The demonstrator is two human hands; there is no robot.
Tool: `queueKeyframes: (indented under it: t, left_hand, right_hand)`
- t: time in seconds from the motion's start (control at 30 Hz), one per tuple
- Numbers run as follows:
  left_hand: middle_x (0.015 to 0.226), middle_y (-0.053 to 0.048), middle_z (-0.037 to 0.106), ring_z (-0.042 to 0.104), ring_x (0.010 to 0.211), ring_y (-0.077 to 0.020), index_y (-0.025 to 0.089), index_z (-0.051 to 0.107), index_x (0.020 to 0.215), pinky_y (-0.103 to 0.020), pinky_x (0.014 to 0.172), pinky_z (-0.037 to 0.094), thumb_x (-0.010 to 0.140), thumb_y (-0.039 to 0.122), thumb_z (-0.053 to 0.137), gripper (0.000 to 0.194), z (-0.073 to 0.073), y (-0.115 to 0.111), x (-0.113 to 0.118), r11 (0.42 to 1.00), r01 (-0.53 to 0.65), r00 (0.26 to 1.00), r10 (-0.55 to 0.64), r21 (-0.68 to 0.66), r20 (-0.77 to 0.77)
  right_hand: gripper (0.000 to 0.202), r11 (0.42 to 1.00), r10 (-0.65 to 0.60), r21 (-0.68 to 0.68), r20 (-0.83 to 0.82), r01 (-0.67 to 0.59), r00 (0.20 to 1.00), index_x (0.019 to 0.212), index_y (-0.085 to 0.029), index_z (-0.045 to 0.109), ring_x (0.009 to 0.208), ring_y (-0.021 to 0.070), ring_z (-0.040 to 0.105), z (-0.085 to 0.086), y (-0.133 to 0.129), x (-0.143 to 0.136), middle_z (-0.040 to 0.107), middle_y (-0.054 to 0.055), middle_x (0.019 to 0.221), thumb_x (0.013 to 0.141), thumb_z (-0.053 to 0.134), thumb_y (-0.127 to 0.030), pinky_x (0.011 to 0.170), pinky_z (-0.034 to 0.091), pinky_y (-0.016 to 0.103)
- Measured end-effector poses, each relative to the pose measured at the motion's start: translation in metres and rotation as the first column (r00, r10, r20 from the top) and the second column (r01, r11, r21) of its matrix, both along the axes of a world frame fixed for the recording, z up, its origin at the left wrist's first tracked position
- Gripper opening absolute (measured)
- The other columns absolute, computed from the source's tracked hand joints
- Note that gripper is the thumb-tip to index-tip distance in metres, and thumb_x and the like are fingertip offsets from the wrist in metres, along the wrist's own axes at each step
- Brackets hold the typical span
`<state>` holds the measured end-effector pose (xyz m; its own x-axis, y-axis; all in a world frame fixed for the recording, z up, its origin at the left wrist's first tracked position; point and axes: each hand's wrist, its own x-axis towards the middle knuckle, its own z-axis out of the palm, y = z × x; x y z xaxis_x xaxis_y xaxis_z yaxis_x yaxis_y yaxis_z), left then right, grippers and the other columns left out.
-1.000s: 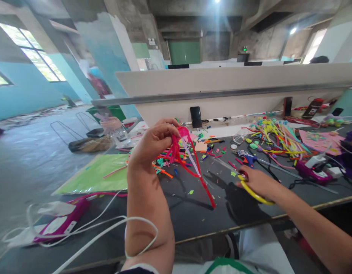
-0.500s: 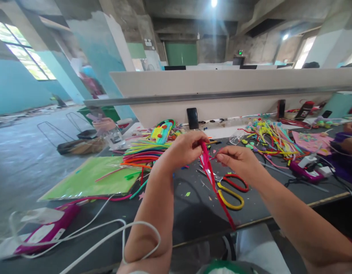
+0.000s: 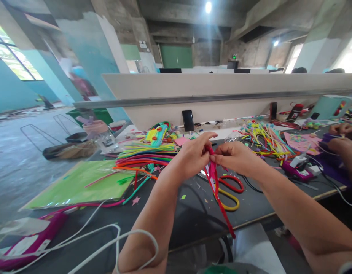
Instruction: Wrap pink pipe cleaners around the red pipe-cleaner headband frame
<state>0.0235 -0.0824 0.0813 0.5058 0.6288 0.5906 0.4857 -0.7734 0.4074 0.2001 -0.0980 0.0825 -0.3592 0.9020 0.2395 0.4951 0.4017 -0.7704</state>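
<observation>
Left hand (image 3: 193,156) and right hand (image 3: 235,158) meet at frame centre, fingertips pinched together on the top end of a red pipe cleaner bundle (image 3: 217,190) — both hands closed on it, held above the dark table (image 3: 193,213). From the pinch the bundle hangs down toward 5 o'clock, its tip reaching past the table's near edge.

We go on by size. White partition wall (image 3: 221,91) runs across the far side of the table, at 12 o'clock from our hands. Green sheet (image 3: 75,184) lies flat at 9 o'clock, well apart from the hands. Between it and the left hand sits a pile of coloured pipe cleaners (image 3: 144,154), with a loose tangle of yellow stems (image 3: 267,139) at 2 o'clock. White cable (image 3: 115,238) loops over the left forearm at 7 o'clock. Pink glue gun (image 3: 30,239) lies at the far 8 o'clock corner; a second one (image 3: 297,171) sits at 3 o'clock.

Scissors (image 3: 231,194) with one red and one yellow handle lie on the table just under the right hand, beside the hanging bundle — whether they touch it we cannot tell. Black phone (image 3: 188,120) leans upright against the partition at 12 o'clock. Another person's hands (image 3: 340,139) work at the far right, at 3 o'clock. Paper scraps dot the tabletop.
</observation>
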Motion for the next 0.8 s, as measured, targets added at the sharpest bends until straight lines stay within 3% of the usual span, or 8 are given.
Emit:
queueKeyframes:
  t: [0.13, 0.23, 0.37, 0.47, 0.63, 0.8]
  left_hand:
    - [0.086, -0.001, 0.062, 0.053, 0.067, -0.0089, 0.020, 0.050, 0.126, -0.023, 0.065, 0.044, 0.068, 0.002, 0.045, 0.061, -0.003, 0.002, 0.003, 1.000, 0.018, 0.999, -0.018, -0.008, 0.029]
    - [0.086, 0.000, 0.062, 0.053, 0.067, -0.0086, 0.021, 0.051, 0.126, -0.023, 0.065, 0.044, 0.069, 0.002, 0.045, 0.061, -0.005, 0.005, 0.005, 0.999, 0.044, 0.998, -0.044, -0.010, 0.049]
    - [0.096, -0.003, 0.063, 0.055, 0.073, -0.0093, 0.021, 0.051, 0.126, -0.023, 0.067, 0.046, 0.072, 0.002, 0.045, 0.057, -0.005, 0.009, 0.001, 0.997, 0.083, 0.993, -0.083, -0.002, 0.087]
    - [0.110, -0.008, 0.059, 0.056, 0.085, -0.0128, 0.020, 0.058, 0.115, -0.025, 0.070, 0.048, 0.075, 0.006, 0.050, 0.043, 0.000, 0.011, -0.009, 0.993, 0.109, 0.991, -0.112, 0.046, 0.074]
    - [0.088, -0.004, 0.062, 0.056, 0.076, -0.0131, 0.017, 0.062, 0.091, -0.026, 0.068, 0.047, 0.079, 0.017, 0.061, 0.012, 0.008, 0.006, -0.019, 0.992, 0.123, 0.991, -0.122, 0.035, -0.048]
    - [0.082, -0.002, 0.063, 0.058, 0.075, -0.0119, 0.017, 0.062, 0.086, -0.024, 0.069, 0.046, 0.079, 0.013, 0.059, 0.009, 0.005, 0.003, -0.011, 0.994, 0.099, 0.995, -0.098, 0.047, -0.022]
  right_hand:
    - [0.025, 0.997, 0.032, -0.066, -0.017, -0.033, 0.999, 0.060, -0.016, 0.059, 0.046, 0.0065, 0.037, 0.002, 0.000, 0.002, 0.048, -0.004, 0.049, 0.076, 0.058, -0.035, 0.045, 0.024, 0.022]
    - [0.018, 0.987, 0.038, -0.147, -0.146, -0.060, 0.989, 0.060, -0.015, 0.059, 0.046, 0.0070, 0.041, 0.000, 0.003, -0.001, 0.050, -0.004, 0.049, 0.072, 0.060, -0.029, 0.044, 0.028, 0.021]
    - [0.018, 0.962, -0.010, -0.251, -0.438, -0.111, 0.899, 0.055, -0.017, 0.053, 0.042, 0.0058, 0.041, -0.009, 0.008, -0.008, 0.047, -0.005, 0.046, 0.069, 0.061, -0.025, 0.043, 0.029, 0.021]
    - [0.020, 0.947, -0.055, -0.291, -0.571, -0.139, 0.819, 0.057, -0.017, 0.052, 0.039, 0.0051, 0.038, -0.016, 0.013, -0.009, 0.045, -0.007, 0.044, 0.069, 0.065, -0.027, 0.041, 0.028, 0.021]
    - [0.025, 0.913, -0.054, -0.337, -0.662, -0.232, 0.748, 0.056, -0.017, 0.050, 0.040, 0.0047, 0.035, -0.018, 0.016, -0.008, 0.042, -0.007, 0.044, 0.070, 0.067, -0.028, 0.041, 0.028, 0.020]
    - [0.023, 0.884, -0.022, -0.337, -0.723, -0.325, 0.690, 0.060, -0.016, 0.051, 0.041, 0.0046, 0.034, -0.023, 0.015, -0.006, 0.042, -0.007, 0.047, 0.072, 0.067, -0.027, 0.042, 0.030, 0.019]
